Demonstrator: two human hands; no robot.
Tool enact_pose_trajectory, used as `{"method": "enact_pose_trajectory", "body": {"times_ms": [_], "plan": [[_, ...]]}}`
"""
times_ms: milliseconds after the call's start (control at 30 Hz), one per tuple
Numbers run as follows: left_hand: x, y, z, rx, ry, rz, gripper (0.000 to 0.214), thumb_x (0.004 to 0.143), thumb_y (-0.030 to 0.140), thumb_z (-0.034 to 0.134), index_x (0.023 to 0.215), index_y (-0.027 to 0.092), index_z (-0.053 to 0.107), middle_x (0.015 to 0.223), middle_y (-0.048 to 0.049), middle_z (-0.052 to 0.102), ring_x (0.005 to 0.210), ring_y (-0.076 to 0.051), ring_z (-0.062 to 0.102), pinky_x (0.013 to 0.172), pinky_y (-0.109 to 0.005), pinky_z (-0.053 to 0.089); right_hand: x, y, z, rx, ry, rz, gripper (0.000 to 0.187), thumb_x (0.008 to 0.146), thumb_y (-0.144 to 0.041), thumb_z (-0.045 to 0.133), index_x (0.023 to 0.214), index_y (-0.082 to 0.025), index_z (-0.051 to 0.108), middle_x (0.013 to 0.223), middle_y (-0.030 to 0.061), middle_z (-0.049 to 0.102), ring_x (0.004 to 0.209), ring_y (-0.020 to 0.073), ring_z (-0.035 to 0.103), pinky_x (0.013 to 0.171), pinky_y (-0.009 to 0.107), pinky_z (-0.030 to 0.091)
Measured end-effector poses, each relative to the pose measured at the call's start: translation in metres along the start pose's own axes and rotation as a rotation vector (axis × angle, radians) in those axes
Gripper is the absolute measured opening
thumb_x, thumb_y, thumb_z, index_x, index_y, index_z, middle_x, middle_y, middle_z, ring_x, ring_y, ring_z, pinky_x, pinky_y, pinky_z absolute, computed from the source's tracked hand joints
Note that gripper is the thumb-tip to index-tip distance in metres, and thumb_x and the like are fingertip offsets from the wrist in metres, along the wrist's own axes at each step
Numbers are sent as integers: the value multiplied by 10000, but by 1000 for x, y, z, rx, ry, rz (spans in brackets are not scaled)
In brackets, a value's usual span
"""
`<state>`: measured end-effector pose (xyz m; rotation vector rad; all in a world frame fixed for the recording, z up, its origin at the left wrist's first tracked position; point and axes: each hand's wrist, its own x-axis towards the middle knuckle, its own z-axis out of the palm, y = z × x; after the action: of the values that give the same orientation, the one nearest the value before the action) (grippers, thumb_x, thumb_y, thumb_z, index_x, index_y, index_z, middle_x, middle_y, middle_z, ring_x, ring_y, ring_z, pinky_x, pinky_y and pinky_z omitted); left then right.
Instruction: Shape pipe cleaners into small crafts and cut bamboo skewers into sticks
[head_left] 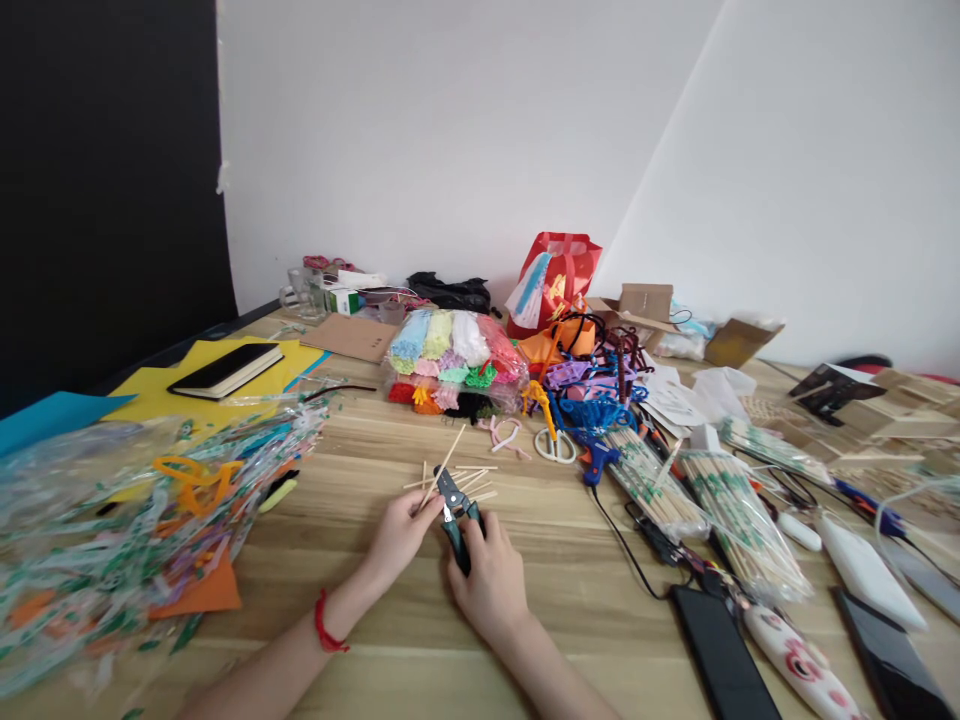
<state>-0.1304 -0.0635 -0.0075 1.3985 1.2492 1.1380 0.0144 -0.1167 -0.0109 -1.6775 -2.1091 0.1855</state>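
My left hand (401, 535), with a red string bracelet (327, 625) at its wrist, pinches a thin wooden stick (448, 458) that slants up and to the right. Wrapped round the dark green handles of a pair of cutting pliers (454, 525) is my right hand (491, 578). The pliers' dark jaws point away from me, right beside the stick. Whether the blades touch the stick I cannot tell. Just beyond both hands, several short wooden sticks (476, 470) lie loose on the wooden table (360, 590).
Plastic wrappers and scraps (172, 530) spread over the left side. A bag of coloured pipe cleaners (454, 355) lies ahead, with white-handled scissors (555, 445) to its right. Further right are a blue glue gun (600, 460), its cord, packs of sticks (742, 520) and a black phone (720, 650).
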Motion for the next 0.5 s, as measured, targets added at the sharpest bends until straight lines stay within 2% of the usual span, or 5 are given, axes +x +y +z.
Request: {"method": "enact_pose_trajectory", "body": {"times_ms": [167, 500], "plan": [[0, 4, 0, -65, -11, -33, 268, 717, 385, 579, 784, 147, 683, 821, -47, 697, 806, -210, 606, 747, -284, 449, 2, 0, -4, -4, 9, 23, 237, 793, -259, 490, 1023, -224, 538, 987, 81, 506, 917, 230, 520, 640, 274, 433], [2, 2, 2, -72, 18, -99, 179, 624, 316, 619, 696, 152, 627, 699, -21, 656, 709, -184, 595, 705, -280, 454, 2, 2, -5, -78, -1, 5, 244, 759, -249, 525, 1001, -233, 557, 1027, 80, 519, 937, 231, 502, 674, 294, 436]]}}
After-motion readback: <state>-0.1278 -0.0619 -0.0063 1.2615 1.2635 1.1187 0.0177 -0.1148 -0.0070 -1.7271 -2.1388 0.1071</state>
